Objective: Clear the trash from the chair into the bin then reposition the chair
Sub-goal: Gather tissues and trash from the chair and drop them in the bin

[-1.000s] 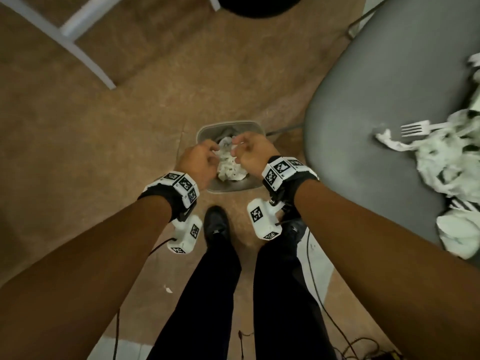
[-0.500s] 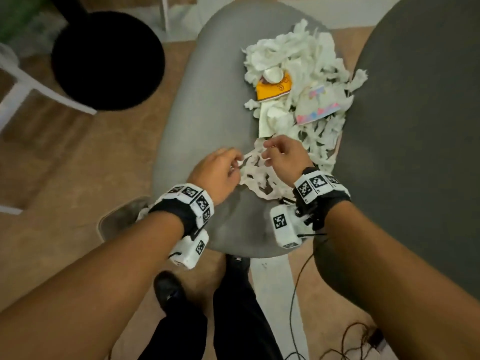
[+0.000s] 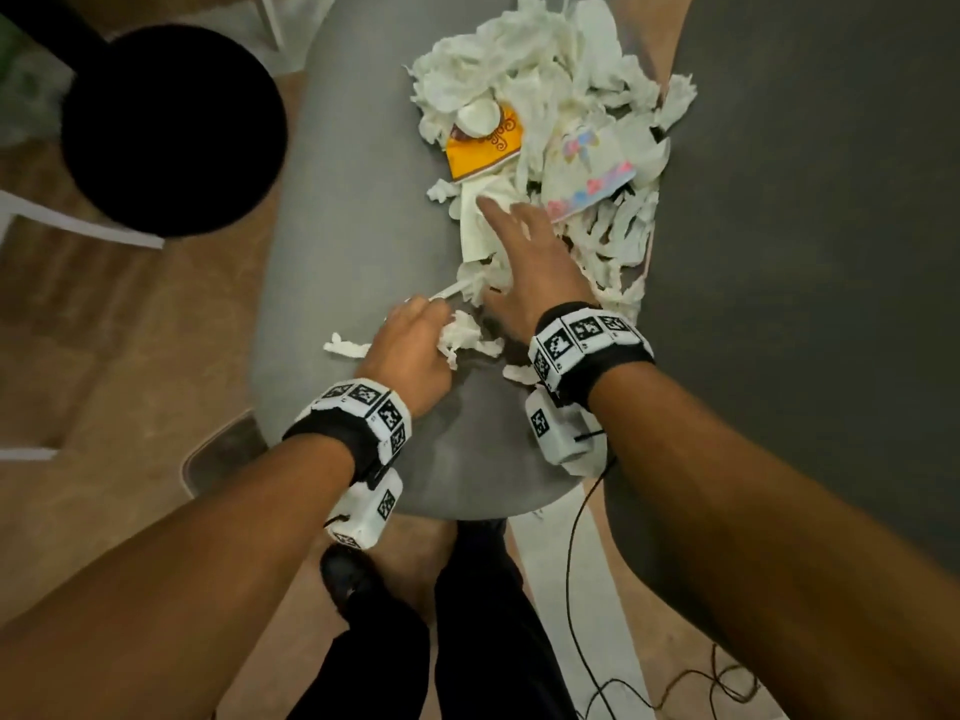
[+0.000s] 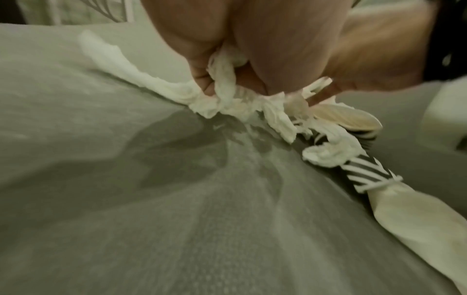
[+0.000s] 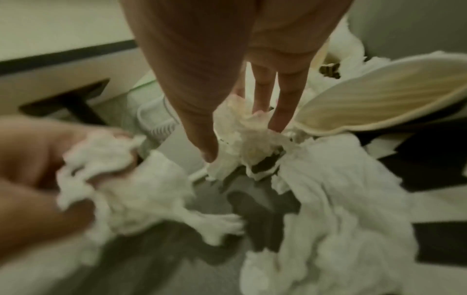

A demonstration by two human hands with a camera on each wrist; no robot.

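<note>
My left hand (image 3: 410,350) was curled around a bunch of torn tissue strips (image 4: 222,93) at the near edge of the pile, and the strips hung out from between my fingers onto the grey chair seat (image 3: 337,210). My right hand (image 3: 530,262) was spread, with straight fingers lying flat on the paper heap (image 3: 545,96), not yet closed on anything. The rest of the trash was still on the seat: many white shreds, an orange wrapper (image 3: 485,150), a pastel printed napkin (image 3: 587,184) and a white plastic utensil (image 3: 452,291) that was partly buried near my left fingers. The bin (image 3: 218,457) stood on the floor under the left front edge of the chair, mostly hidden.

I think the danger was in the loose strips. They were light and tangled, so if I lifted my left bunch quickly, the hanging ends could drag other pieces off the seat onto the floor. Also the utensil could slip out, because soft paper does not hold a smooth thing well.
</note>
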